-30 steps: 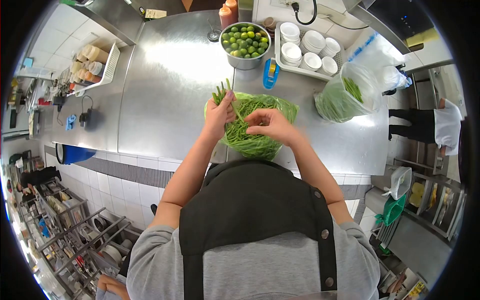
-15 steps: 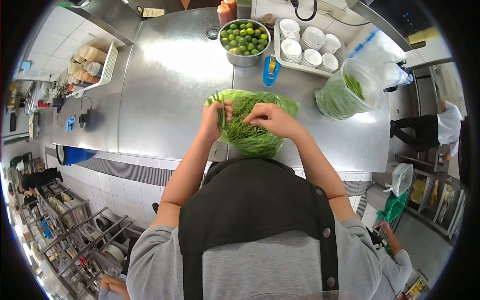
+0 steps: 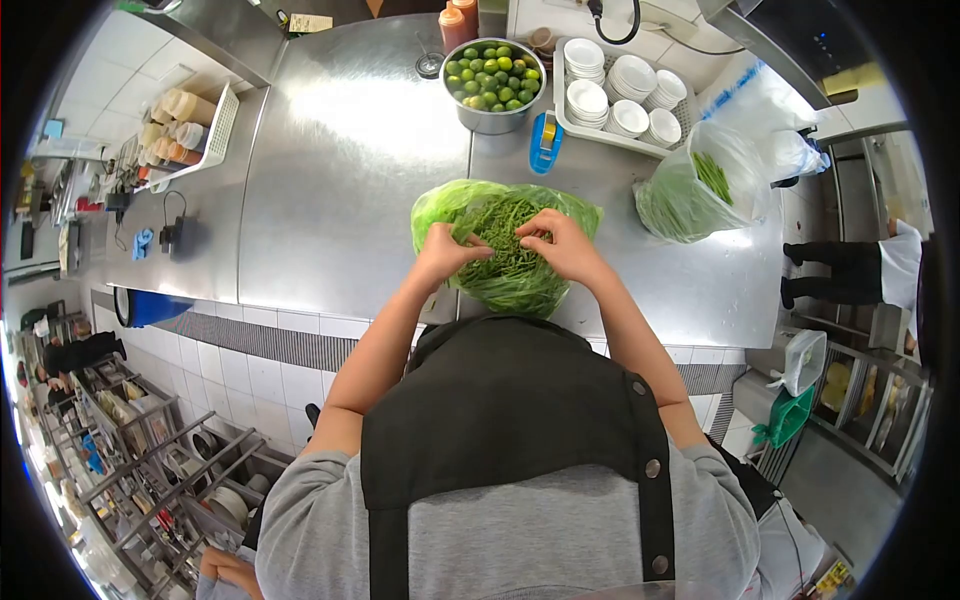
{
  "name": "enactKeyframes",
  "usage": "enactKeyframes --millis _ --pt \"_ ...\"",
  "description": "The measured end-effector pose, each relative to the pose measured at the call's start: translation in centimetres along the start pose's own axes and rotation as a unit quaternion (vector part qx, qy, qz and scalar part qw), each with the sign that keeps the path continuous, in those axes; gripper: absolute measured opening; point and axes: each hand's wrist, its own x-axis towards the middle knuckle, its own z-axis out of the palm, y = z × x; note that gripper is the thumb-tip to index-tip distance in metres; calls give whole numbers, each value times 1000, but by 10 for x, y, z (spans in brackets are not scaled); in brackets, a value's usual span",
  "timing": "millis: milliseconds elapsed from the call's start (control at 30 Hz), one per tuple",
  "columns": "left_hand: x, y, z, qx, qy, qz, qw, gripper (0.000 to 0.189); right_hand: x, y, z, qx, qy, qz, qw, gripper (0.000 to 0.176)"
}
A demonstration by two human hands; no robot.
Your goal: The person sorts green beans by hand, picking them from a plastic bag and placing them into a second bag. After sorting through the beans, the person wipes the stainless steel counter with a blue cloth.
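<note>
Steel surface (image 3: 340,150), open green plastic bag (image 3: 440,205) lying at its near edge, green beans (image 3: 505,225) heaped inside, left hand (image 3: 445,250) and right hand (image 3: 565,245) sunk among them, fingers curled, any grip impossible to tell

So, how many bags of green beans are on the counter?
2: near bag under the left hand and right hand; far bag further right, by the bowl tray.

head camera, looking steeply down, close
</note>
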Motion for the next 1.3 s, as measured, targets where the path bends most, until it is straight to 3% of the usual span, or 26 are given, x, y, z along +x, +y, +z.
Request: enactKeyframes --millis 200,300,400,500,600,700,800,833,933,1133,1233,1300 --pt "-10 33 -19 -118 -46 -74 989 21 5 -38 6 180 45 12 983 19" --pt "-13 42 -19 -142 -65 -90 984 21 11 -37 14 163 65 6 984 19" --pt "-18 45 -16 -194 -86 -100 972 22 15 -34 14 88 51 11 995 17" --pt "-14 36 -14 -232 -110 -116 960 23 15 -34 27 -72 172 -164 969 19" --pt "-12 39 -10 -231 -130 -117 957 24 24 -17 36 -141 260 -223 929 21" --pt "-19 47 -10 -272 -137 -100 947 23 18 0 24 -152 201 -58 966 29" --pt "-24 53 -19 -369 -138 -73 916 19 12 -6 1 -151 65 83 983 35" --pt "-21 53 -24 -391 -145 -63 907 18 9 -7 -2 -41 41 99 993 40" --pt "-14 51 -35 -425 -159 -47 890 19 5 -4 5 243 -14 63 968 39" --pt "-13 60 -32 -419 -144 -52 895 21 -6 -31 11 414 -42 32 909 33" --pt "-13 61 -30 -425 -115 -51 897 20 -3 -28 7 316 -36 -33 947 27" --pt "-10 53 -24 -437 -78 -47 895 19 -5 -32 6 284 21 -44 958 23"
